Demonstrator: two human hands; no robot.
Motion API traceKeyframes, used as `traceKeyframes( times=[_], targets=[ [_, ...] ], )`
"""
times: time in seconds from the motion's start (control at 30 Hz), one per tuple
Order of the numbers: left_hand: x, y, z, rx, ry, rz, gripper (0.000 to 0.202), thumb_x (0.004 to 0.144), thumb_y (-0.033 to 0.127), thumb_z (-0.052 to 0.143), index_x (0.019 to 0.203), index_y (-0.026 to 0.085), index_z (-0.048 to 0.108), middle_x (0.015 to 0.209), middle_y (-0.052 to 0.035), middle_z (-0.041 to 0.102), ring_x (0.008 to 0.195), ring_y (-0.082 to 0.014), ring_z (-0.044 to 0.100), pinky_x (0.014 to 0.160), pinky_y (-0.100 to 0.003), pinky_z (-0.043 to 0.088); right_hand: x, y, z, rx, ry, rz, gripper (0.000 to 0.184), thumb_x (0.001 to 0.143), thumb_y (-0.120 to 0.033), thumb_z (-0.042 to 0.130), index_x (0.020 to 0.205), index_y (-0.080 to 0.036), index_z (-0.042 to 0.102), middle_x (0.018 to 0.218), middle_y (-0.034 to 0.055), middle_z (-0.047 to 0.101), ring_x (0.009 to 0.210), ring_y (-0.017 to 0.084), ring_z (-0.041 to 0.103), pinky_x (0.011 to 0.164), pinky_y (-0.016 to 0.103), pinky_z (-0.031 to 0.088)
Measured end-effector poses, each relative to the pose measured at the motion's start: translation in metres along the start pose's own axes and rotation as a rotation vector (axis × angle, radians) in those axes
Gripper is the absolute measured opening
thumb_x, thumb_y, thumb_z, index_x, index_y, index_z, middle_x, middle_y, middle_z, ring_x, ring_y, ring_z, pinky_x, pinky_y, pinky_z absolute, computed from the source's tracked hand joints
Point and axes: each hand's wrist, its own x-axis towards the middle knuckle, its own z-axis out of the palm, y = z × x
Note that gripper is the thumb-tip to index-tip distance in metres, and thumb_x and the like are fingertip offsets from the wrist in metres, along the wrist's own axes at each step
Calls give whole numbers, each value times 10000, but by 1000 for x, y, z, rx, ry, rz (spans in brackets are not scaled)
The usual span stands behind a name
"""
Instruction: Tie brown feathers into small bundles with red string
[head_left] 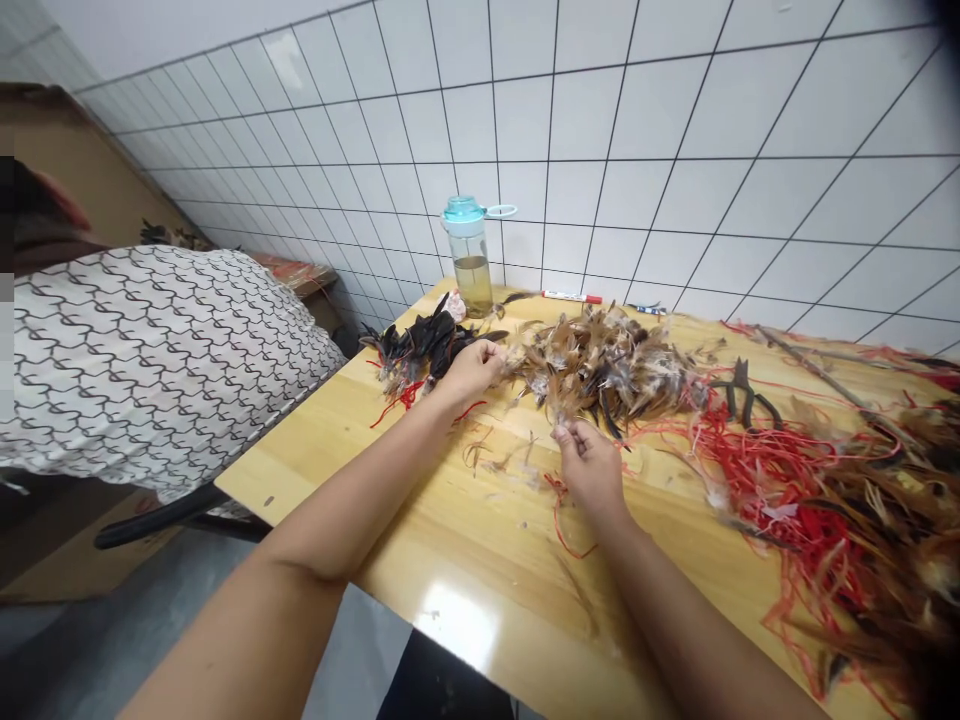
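Note:
My left hand [474, 370] is closed in a pinch at the left edge of a heap of brown and grey feathers [600, 365]. What lies between its fingertips, if anything, is too small to make out. A bundle of black feathers [429, 342] with red string under it lies just left of that hand. Below the front edge of the brown heap, my right hand [592, 468] has thumb and fingers pressed together on a small pale-brown feather [562, 412]. Loose red string [559, 505] and wispy feather bits [487, 455] lie on the wooden table [465, 530] between my arms.
A bottle [472, 265] of yellowish liquid stands at the back by the tiled wall. Black-handled pliers [742, 395], a red-capped marker [571, 297], a tangle of red string [787, 470] and more brown feathers [900, 530] lie rightward. A person in a patterned top [150, 360] sits left.

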Motion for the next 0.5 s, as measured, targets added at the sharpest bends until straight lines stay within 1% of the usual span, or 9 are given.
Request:
traceKeyframes(
  times=[0.03,0.07,0.13,0.17,0.23,0.3,0.37,0.5],
  targets=[
    [-10,5,1,-199,-41,-18,99,812,254,541,807,158,515,654,32,529,541,-62,443,542,-181,357,0,1,0,7,9,2,294,855,-371,489,607,-214,486,586,-26,451,574,138,412,553,256,300],
    [-20,9,4,-344,-80,-36,131,792,263,580,796,158,502,640,43,513,526,-51,431,525,-171,343,0,1,0,12,16,7,295,855,-375,491,608,-214,491,581,-28,443,569,136,405,548,255,297],
    [-39,18,10,-528,-205,-92,214,751,288,655,784,156,490,618,51,511,523,-44,451,524,-162,355,0,2,0,18,25,19,296,853,-382,493,611,-213,501,567,-34,425,562,134,395,539,253,291],
    [-48,21,14,-581,-242,-119,256,726,299,691,780,152,489,621,45,535,536,-46,479,534,-161,372,0,2,0,20,25,26,296,853,-384,494,612,-213,503,559,-36,416,559,133,391,537,252,288],
    [-60,25,22,-628,-335,-135,294,714,325,721,795,141,505,648,19,586,582,-65,542,558,-172,412,0,1,-1,25,22,36,299,853,-383,493,607,-213,495,546,-40,401,555,131,385,533,252,285],
    [-67,26,27,-631,-398,-145,304,718,336,725,817,129,525,662,-3,614,605,-81,574,570,-185,436,0,-1,-2,24,21,42,304,850,-378,493,595,-213,481,542,-41,392,553,128,382,531,252,285],
    [-68,25,30,-624,-427,-157,299,718,327,728,825,120,540,661,-9,618,608,-84,580,576,-191,443,0,-4,-3,13,20,34,306,847,-370,493,586,-211,478,544,-39,394,554,127,384,533,254,293],
    [-67,23,31,-645,-446,-151,303,683,307,758,790,118,546,657,9,593,598,-66,548,586,-188,428,1,-7,-5,-26,25,-10,301,832,-357,507,572,-207,485,562,-33,425,554,123,391,551,261,316]
  ],
)
